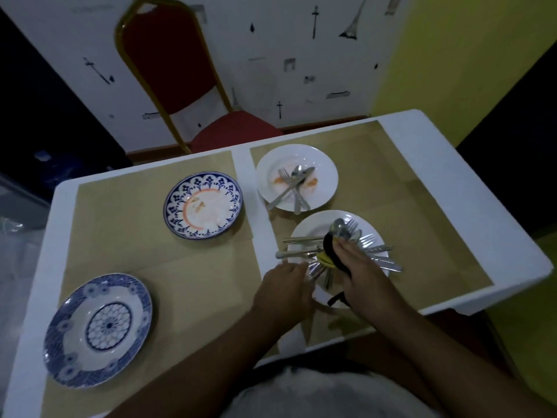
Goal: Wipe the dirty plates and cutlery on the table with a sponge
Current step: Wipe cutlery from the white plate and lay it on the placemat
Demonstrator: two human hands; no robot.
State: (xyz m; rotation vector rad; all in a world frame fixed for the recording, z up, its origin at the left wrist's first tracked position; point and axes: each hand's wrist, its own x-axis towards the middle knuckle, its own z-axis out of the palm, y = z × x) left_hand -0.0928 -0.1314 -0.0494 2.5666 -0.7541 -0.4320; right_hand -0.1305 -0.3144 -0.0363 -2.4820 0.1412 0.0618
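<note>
My right hand point(358, 267) grips a yellow and black sponge point(330, 254) and presses it on a spoon point(339, 227) over a white plate point(310, 227) heaped with several forks, knives and spoons point(378, 251). My left hand point(283, 288) holds the handle ends of that cutlery at the plate's near edge. Behind it, a second white plate point(324, 176) with orange smears carries a fork and two spoons point(294, 185). A blue-patterned plate point(203, 205) with orange stains lies at the table's middle. Another blue-patterned plate point(98, 328) sits at the near left.
The table point(437, 152) is white with tan mats; its right and far edges are close to the plates. A red chair point(168, 67) with a gold frame stands behind the table. A yellow wall is at the right.
</note>
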